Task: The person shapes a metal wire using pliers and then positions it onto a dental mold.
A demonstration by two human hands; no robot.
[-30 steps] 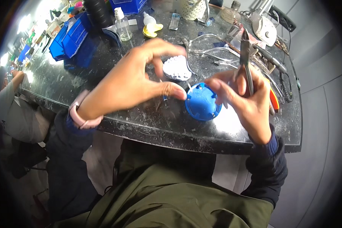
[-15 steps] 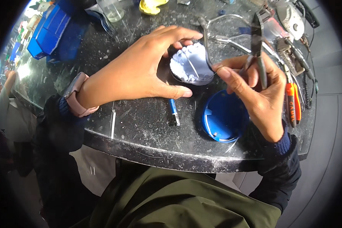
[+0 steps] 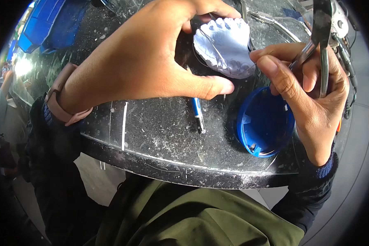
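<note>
Two hands (image 3: 151, 57) (image 3: 315, 90), one pair of pliers (image 3: 322, 24), one dental cast (image 3: 234, 45), one dish (image 3: 270, 123)

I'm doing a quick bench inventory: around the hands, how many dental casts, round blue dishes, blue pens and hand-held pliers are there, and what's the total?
White dental cast: 1
Round blue dish: 1
Blue pen: 1
Pliers held in the right hand: 1
Total: 4

White dental cast (image 3: 235, 44) (thin wire (image 3: 218, 52) across), metal pliers (image 3: 322, 30).
</note>
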